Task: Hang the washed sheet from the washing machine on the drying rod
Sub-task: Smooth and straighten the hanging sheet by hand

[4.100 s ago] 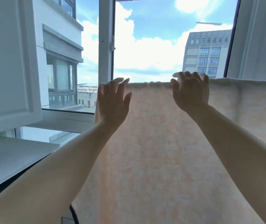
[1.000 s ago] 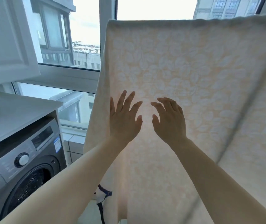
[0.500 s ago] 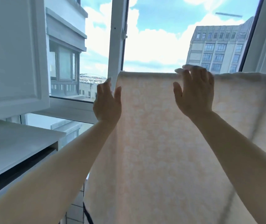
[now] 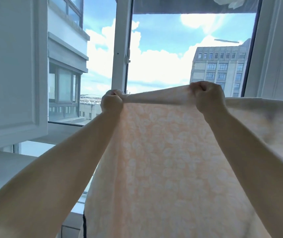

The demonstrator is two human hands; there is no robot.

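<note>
- Nearest you, the peach leaf-patterned sheet point(image 4: 163, 160) hangs as a broad panel between your forearms, falling out of view at the bottom. How close its lower edge comes to the floor is hidden; if it drags there, freshly washed cloth could pick up dirt.
- At the sheet's top edge, your left hand point(image 4: 111, 103) has its fingers closed tight on the left corner, and your right hand point(image 4: 209, 98) is fisted on the fold further right. The stretch between them is pulled taut and raised above the rest of the edge.
- That raised stretch is the risk: the drying rod itself cannot be seen under the cloth, so lifting or tugging too far to one side could slide the damp sheet off its support, and its weight would carry the rest down.
- To the right of your right hand the sheet lies level, apparently draped over the rod. A hard pull leftward could bunch it there and leave it drying unevenly.
- To the left of the sheet, a white cabinet door point(image 4: 13, 69) stands close; a swinging elbow could knock it.
- Beyond the sheet, the window frame point(image 4: 121, 48) looks open to the sky. A gust might lift the loose corner once you let go.
</note>
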